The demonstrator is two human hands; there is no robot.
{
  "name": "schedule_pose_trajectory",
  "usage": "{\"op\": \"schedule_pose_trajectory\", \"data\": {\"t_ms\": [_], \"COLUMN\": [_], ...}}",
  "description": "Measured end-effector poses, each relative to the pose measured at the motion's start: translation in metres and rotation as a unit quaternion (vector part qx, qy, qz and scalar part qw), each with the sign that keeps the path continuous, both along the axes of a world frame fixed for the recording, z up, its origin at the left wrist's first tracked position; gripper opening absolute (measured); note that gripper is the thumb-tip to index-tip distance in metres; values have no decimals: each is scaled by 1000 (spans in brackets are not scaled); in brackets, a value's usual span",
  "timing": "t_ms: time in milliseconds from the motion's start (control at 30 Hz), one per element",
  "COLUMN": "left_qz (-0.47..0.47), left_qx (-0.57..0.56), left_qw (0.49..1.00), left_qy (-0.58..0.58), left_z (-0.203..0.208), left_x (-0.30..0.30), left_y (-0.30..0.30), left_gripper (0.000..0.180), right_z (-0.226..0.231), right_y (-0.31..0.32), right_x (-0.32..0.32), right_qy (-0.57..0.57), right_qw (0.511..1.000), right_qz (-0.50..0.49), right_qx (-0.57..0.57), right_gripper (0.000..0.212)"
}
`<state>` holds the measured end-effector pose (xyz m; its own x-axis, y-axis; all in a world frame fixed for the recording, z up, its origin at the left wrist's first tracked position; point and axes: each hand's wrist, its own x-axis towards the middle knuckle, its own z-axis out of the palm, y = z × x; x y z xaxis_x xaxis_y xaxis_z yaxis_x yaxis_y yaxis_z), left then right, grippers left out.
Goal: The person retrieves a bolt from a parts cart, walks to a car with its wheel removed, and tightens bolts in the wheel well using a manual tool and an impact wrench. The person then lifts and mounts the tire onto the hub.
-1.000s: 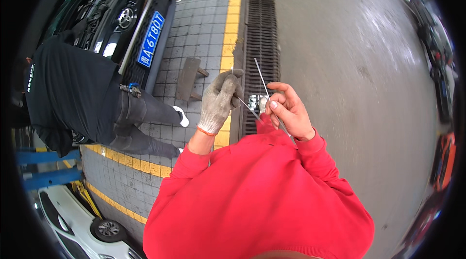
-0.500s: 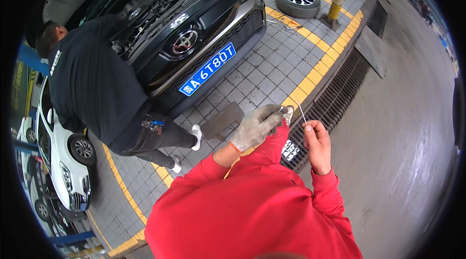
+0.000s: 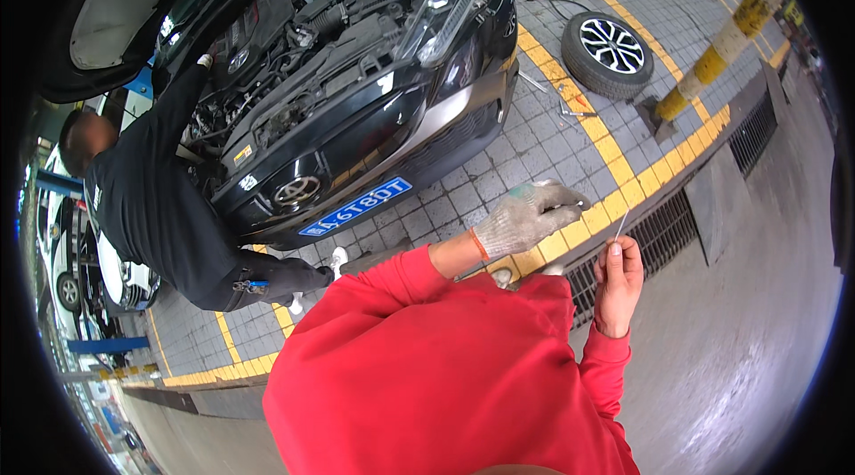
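Left hand (image 3: 525, 219), in a grey knit work glove, centre-right of frame: fingers curled shut, can't tell around what. Right hand (image 3: 618, 284), bare, just below-right: closed in a pinch on a thin pale cable tie (image 3: 621, 226) sticking up from the fingertips. Risk: both hands sit over the slotted metal drain grate (image 3: 663, 230); a loose pinch likely drops the tie through the slots.

One black car (image 3: 356, 110) with its hood up, one loose wheel (image 3: 606, 52), one yellow-striped post (image 3: 721, 52), one other person (image 3: 151, 208) leaning in, one gloved hand (image 3: 525, 219), one bare hand (image 3: 619, 284), one thin white strip (image 3: 621, 226).
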<state>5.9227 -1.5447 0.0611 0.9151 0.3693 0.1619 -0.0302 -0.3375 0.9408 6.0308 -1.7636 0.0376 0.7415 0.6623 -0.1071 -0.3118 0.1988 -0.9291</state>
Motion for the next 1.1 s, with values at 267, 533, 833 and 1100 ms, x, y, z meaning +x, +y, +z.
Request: {"op": "schedule_pose_trajectory", "data": {"t_ms": [267,533,833,1100], "left_qz": [111,236,246,331], "left_qx": [-151,64,-129,-121], "left_qw": [979,963,950,933], "left_qy": [80,115,142,78], "left_z": [11,18,-53,0], "left_x": [166,297,453,551], "left_y": [60,136,321,500], "left_gripper": [41,54,35,41], "right_z": [5,21,-17,13], "right_y": [124,262,460,664], "right_x": [216,370,542,627], "right_qy": [-174,-293,-266,-206], "right_qw": [968,908,915,923], "right_qz": [105,272,257,297], "right_qx": [-145,-128,-162,-133], "right_gripper": [24,10,14,7]}}
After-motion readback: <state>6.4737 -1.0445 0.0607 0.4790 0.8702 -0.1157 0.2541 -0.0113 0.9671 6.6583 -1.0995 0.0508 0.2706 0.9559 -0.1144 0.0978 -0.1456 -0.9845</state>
